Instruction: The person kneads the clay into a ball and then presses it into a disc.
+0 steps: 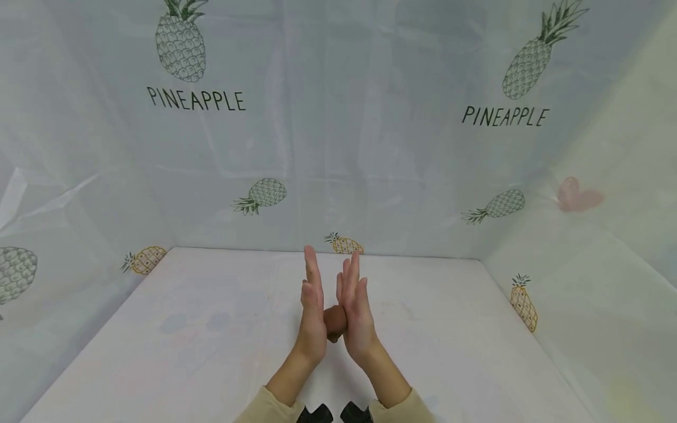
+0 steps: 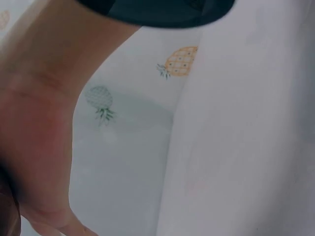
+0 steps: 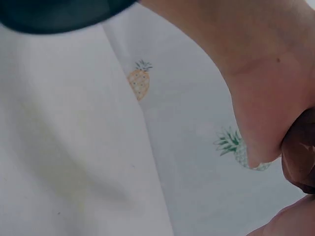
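Note:
Between my two palms, above the white tabletop, is a brown clay-like lump (image 1: 335, 322), roughly rounded with an uneven lower end. My left hand (image 1: 312, 323) presses it from the left, fingers straight and pointing up and away. From the right, the palm of my right hand (image 1: 358, 323) presses against the other side, its fingers also extended. In the right wrist view the lump (image 3: 299, 155) has a creased, shiny surface beside the palm. Only a dark edge of the lump (image 2: 7, 214) shows in the left wrist view, next to the heel of the hand.
The white tabletop (image 1: 211, 370) spreads out under both hands. Behind and at the sides hangs pale sheeting (image 1: 338, 129) printed with pineapples. Dark wrist-worn pieces (image 1: 317, 414) show at the cuffs of the beige sleeves (image 1: 270, 406).

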The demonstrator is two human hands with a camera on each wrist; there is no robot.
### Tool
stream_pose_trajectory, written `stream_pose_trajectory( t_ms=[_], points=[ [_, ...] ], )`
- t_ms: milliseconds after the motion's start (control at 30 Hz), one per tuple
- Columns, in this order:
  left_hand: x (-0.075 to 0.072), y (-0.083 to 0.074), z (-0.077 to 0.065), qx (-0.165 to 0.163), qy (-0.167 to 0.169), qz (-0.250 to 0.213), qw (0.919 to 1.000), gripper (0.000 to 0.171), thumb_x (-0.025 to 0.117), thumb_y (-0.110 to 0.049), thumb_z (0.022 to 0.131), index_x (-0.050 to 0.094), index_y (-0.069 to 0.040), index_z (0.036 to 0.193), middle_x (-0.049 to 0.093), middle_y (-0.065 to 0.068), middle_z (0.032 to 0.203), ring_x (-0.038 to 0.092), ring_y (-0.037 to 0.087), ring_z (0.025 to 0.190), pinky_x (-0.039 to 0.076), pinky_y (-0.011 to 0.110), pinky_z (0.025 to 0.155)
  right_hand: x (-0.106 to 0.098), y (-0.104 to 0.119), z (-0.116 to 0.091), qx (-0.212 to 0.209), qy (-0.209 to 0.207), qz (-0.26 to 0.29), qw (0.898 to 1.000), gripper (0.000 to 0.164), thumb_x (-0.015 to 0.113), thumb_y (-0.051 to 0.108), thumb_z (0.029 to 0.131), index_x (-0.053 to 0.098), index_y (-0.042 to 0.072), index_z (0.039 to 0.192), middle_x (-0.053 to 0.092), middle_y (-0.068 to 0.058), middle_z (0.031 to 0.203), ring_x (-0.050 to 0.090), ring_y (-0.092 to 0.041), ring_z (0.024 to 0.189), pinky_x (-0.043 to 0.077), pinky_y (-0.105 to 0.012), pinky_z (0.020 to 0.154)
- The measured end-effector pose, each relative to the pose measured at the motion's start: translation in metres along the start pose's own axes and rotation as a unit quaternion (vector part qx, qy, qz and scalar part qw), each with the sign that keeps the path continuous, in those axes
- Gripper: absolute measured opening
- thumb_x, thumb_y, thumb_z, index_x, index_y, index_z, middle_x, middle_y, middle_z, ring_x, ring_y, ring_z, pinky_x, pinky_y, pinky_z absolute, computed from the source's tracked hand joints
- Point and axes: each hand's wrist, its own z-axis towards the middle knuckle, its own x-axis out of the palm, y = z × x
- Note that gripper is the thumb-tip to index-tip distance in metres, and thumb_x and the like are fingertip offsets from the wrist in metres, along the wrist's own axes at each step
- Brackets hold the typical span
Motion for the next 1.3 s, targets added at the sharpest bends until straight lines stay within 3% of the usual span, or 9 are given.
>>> stream_pose_trajectory(
  t_ms=[267,467,633,800,1067,1300],
  points=[
    [-0.008,-0.002,0.006,0.004,-0.023,-0.009,0.9997,0.069,0.003,-0.068,0.107,-0.011,-0.04,0.169,-0.017,-0.022,0.174,-0.02,0.008,0.16,-0.019,0.063,0.124,0.007,-0.002,-0.003,0.004,0.016,0.004,1.0,0.068,-0.004,0.066,0.107,-0.026,0.039,0.165,-0.025,0.002,0.175,-0.014,-0.033,0.163,-0.018,-0.06,0.126],
    [-0.012,-0.002,0.007,-0.008,-0.033,0.018,0.9992,0.065,0.0,-0.064,0.107,-0.013,-0.042,0.168,-0.02,-0.02,0.174,-0.022,0.009,0.159,-0.02,0.065,0.122,0.013,0.005,-0.004,-0.006,0.021,-0.003,1.0,0.065,-0.007,0.064,0.107,-0.024,0.041,0.165,-0.025,0.003,0.175,-0.015,-0.032,0.163,-0.019,-0.062,0.124],
    [-0.005,0.002,0.003,-0.013,-0.009,0.059,0.9981,0.064,-0.003,-0.061,0.108,-0.016,-0.04,0.167,-0.021,-0.016,0.174,-0.024,0.015,0.16,-0.022,0.063,0.122,0.01,0.011,-0.003,-0.021,0.006,-0.005,1.0,0.066,-0.005,0.067,0.106,-0.022,0.043,0.165,-0.024,0.008,0.175,-0.018,-0.031,0.162,-0.02,-0.064,0.124],
    [0.003,0.008,-0.003,0.005,0.02,0.098,0.995,0.063,-0.002,-0.053,0.11,-0.017,-0.034,0.168,-0.021,-0.006,0.176,-0.022,0.019,0.162,-0.023,0.061,0.121,0.004,0.013,-0.002,-0.033,-0.01,-0.016,0.999,0.061,-0.005,0.065,0.107,-0.019,0.049,0.164,-0.021,0.012,0.175,-0.016,-0.03,0.163,-0.019,-0.065,0.123],
    [0.008,0.004,-0.006,-0.023,0.015,0.054,0.9982,0.062,-0.003,-0.061,0.108,-0.012,-0.045,0.167,-0.017,-0.018,0.175,-0.021,0.015,0.161,-0.02,0.065,0.121,-0.001,0.008,0.0,-0.026,-0.026,-0.025,0.999,0.059,-0.003,0.063,0.109,-0.016,0.05,0.165,-0.019,0.013,0.175,-0.014,-0.028,0.164,-0.017,-0.066,0.124],
    [0.008,0.002,-0.005,-0.012,0.007,0.017,0.9998,0.067,0.001,-0.065,0.107,-0.009,-0.041,0.169,-0.016,-0.017,0.175,-0.02,0.016,0.161,-0.018,0.069,0.121,-0.003,0.0,0.001,0.003,-0.022,-0.024,0.999,0.063,0.0,0.064,0.109,-0.017,0.043,0.167,-0.017,0.009,0.176,-0.012,-0.03,0.164,-0.015,-0.061,0.127]
  ],
)
